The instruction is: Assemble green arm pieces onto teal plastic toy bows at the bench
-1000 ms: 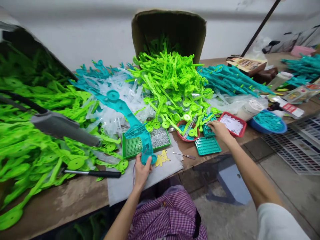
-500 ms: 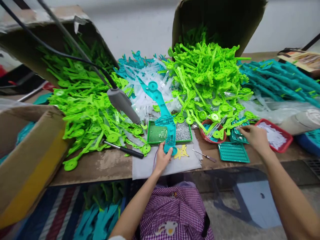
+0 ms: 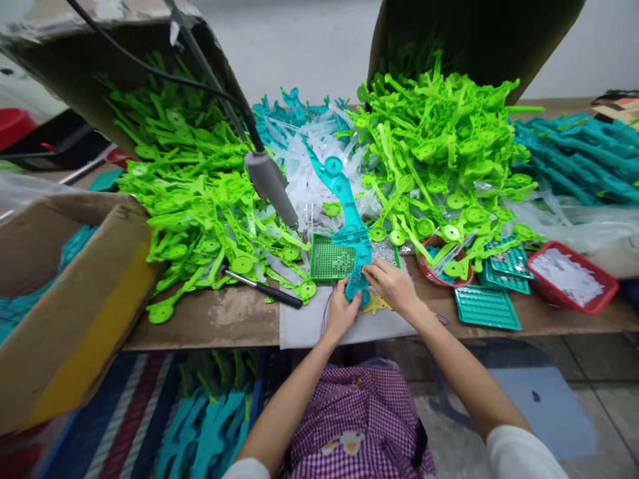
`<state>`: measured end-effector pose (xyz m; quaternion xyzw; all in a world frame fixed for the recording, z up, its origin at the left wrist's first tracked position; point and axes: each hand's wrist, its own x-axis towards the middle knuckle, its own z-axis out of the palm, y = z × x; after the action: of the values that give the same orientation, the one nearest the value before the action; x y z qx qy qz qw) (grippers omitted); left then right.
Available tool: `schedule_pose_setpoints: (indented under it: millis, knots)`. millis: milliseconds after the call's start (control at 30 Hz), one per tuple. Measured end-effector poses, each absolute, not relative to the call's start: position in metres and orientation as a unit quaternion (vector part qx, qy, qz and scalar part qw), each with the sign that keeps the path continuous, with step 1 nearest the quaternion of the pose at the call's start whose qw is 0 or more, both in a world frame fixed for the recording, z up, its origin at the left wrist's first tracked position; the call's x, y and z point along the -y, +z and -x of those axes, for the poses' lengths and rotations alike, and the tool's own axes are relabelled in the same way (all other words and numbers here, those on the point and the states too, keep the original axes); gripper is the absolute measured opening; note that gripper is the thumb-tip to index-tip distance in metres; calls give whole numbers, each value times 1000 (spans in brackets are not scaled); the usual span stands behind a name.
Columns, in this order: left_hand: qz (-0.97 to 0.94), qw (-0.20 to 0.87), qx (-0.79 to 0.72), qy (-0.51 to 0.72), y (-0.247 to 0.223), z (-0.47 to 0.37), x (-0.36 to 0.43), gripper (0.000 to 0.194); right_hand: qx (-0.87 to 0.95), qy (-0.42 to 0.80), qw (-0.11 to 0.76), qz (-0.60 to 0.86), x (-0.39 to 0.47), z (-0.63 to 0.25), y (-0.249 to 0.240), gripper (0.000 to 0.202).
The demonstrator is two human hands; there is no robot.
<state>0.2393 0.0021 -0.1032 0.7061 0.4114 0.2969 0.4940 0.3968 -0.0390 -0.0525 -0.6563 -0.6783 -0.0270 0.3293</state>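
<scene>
A long teal plastic part [image 3: 353, 216] stands up over the white cloth [image 3: 299, 326], its lower end held in my left hand [image 3: 343, 311]. My right hand [image 3: 392, 285] is at the part's lower right edge, fingertips pinched against it; whatever small thing they hold is hidden. Behind the part lies a green tray [image 3: 329, 258] with small metal pieces. A grey electric screwdriver [image 3: 271, 186] hangs to the left of the part. Teal ridged trays [image 3: 486, 307] lie to the right of my right hand.
Heaps of lime green parts [image 3: 194, 219] flank a pile of clear plastic pieces [image 3: 319, 176]. A black-handled tool [image 3: 278, 295] lies left of the cloth. Red baskets [image 3: 574, 276] stand at the right. An open cardboard box [image 3: 94, 293] fills the left side.
My right hand has moved left from the teal trays to the lower end of the teal part. My left hand still holds the part. The camera view has shifted left.
</scene>
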Motion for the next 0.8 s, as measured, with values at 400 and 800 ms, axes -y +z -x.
schedule_pose_setpoints:
  millis: [400,800]
  knots:
    - [-660,558,-420,276,-98,-238,-1,38,537,-28,507,674,47,-378,-51,18]
    - [-665,546,-425,279,-102,-238,-3,38,614,-108,410,666,35,-372,-81,31]
